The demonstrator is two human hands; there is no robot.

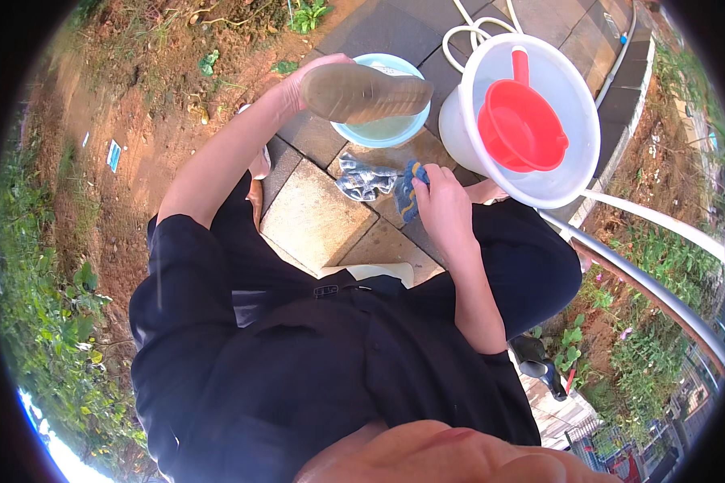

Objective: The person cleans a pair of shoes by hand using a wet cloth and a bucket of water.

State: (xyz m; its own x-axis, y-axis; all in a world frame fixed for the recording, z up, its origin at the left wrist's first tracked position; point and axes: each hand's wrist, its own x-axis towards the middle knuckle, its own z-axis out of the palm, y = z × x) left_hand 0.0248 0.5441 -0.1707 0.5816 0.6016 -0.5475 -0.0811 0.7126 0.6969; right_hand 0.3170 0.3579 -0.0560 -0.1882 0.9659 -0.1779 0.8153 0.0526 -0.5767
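My left hand (296, 84) grips a shoe (368, 93) at one end, with its worn brown sole turned up towards me. The shoe is above a light blue basin (380, 140) of cloudy water and hides much of it. A small part of a white item shows behind the shoe. My right hand (444, 202) pinches a blue cloth or pad with yellow stripes (408, 193). Beside it a crumpled checked cloth (365, 180) lies on the paving; whether the two touch I cannot tell.
A white bucket (456, 130) stands at the right, with a red dipper (522, 127) inside. Behind it a pale hose (453, 45) loops over the paving slabs (317, 208). A metal pipe (646, 290) runs along the right. Bare soil (139, 115) borders the left.
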